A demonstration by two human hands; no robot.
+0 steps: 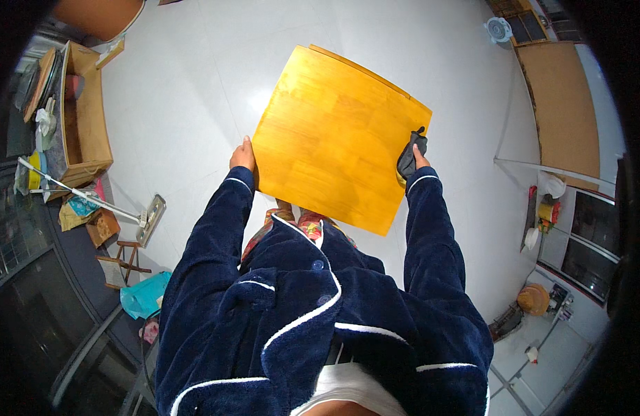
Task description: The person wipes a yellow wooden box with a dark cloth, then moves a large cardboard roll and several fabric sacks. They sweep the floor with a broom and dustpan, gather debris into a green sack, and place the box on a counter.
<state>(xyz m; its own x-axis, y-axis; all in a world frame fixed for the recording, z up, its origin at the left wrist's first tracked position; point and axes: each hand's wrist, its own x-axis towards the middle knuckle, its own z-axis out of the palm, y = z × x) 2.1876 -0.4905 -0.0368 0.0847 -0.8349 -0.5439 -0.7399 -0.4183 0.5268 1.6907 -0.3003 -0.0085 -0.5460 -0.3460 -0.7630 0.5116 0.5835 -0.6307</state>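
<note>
A square, yellow-varnished wooden panel (pixel 336 138), like a small tabletop, is held tilted in front of my body above the floor. My left hand (pixel 243 156) grips its left edge, thumb up along the side and fingers hidden behind. On the opposite edge, my right hand (pixel 419 158) holds the panel together with a dark grey cloth (pixel 412 154), which lies against the top face near that edge. A narrow wooden strip (pixel 359 70) shows along the far edge. What is under the panel is hidden.
Pale floor (pixel 184 99) surrounds me. Along the left stand an open wooden box (pixel 85 104), a flat mop (pixel 150 221), a small wooden stool (pixel 126 262) and a turquoise bag (pixel 145 295). To the right are a brown board-like surface (pixel 562 112) and a round woven item (pixel 533 299).
</note>
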